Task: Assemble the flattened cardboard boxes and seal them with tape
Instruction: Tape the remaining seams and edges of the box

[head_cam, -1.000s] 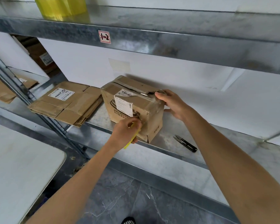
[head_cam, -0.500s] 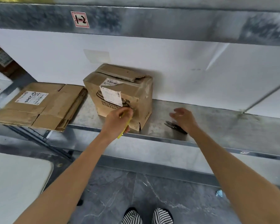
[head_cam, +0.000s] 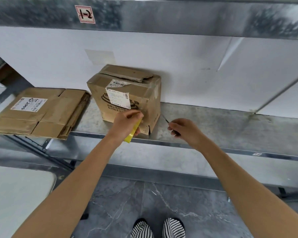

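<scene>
An assembled brown cardboard box point(head_cam: 127, 93) with white labels stands on the metal shelf point(head_cam: 222, 122) against the white wall. Its top flaps are rough and slightly raised. My left hand point(head_cam: 126, 124) grips a yellow tape roll point(head_cam: 132, 133) at the box's lower front face. My right hand point(head_cam: 184, 129) is just right of the box and holds small black scissors point(head_cam: 164, 118), whose thin tip points toward the box corner. A stack of flattened cardboard boxes point(head_cam: 38, 112) lies on the shelf to the left.
An upper metal shelf beam point(head_cam: 162, 14) with a red-framed tag point(head_cam: 85, 14) runs overhead. A white table top point(head_cam: 15, 194) sits at lower left. Grey marble floor and my striped shoes point(head_cam: 158, 227) are below. A thin diagonal brace point(head_cam: 279, 93) crosses at right.
My right hand left the box top, reached down to the scissors on the shelf and now holds them lifted near the box. My left hand stayed at the box front with the tape.
</scene>
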